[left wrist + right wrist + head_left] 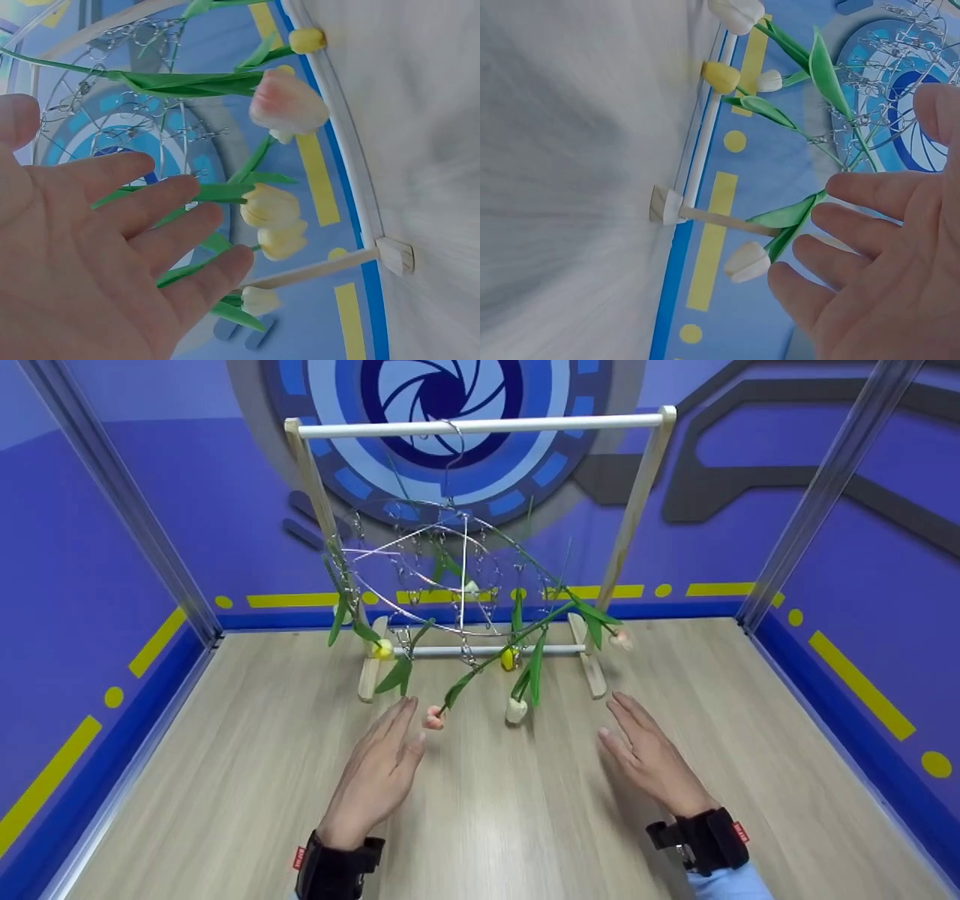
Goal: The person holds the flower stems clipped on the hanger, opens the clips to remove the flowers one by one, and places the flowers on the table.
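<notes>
A round wire clip hanger (464,570) hangs by its hook from the rack's white top bar (480,426). Several tulips dangle heads-down from its clips, among them a pink tulip (434,718), a white tulip (516,710) and a yellow tulip (509,659). My left hand (377,772) is held below and in front of the hanger's left side, near the pink tulip, its fingers extended and holding nothing. On the right, my right hand (661,761) also holds nothing, fingers extended, palm turned inward. In the right wrist view, a white tulip (748,262) appears close beyond its fingertips.
The rack's wooden posts (636,510) stand on wooden feet (592,675) at the back of the wood-grain table (487,825). Blue printed panels (847,607) enclose the back and both sides, joined by metal corner posts (825,472).
</notes>
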### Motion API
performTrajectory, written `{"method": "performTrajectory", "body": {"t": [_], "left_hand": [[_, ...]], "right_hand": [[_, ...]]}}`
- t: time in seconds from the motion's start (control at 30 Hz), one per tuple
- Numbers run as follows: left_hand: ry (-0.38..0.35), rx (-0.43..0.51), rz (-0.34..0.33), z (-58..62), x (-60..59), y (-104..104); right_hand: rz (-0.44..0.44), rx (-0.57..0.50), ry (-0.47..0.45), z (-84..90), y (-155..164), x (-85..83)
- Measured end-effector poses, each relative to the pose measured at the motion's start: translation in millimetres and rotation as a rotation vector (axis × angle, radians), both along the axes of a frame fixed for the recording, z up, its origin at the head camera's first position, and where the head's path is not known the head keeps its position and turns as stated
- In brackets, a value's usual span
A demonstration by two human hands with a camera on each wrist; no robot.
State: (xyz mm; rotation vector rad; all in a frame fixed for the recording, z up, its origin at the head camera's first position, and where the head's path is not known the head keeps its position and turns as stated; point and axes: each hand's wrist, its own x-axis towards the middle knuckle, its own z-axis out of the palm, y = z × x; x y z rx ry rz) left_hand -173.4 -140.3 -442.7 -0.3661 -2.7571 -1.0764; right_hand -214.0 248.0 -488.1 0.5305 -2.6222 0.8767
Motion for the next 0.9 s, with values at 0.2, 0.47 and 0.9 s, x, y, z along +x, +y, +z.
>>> {"method": "performTrajectory", "body": {"t": [0.2, 0.47, 0.9], "left_hand": [[0.017, 0.084, -0.014, 6.7, -4.7, 8.4], [0.051, 0.159, -0.016, 12.8, -9.0, 21.4], [0.14, 0.269, -0.033, 15.9, -18.7, 35.1]], "right_hand": [[0.012, -0.041, 0.072, 2.5, -7.1, -2.7], [0.048, -0.112, 0.075, 9.4, -22.6, -7.1], [0.068, -0.201, 0.186, 11.4, -48.2, -13.4]]}}
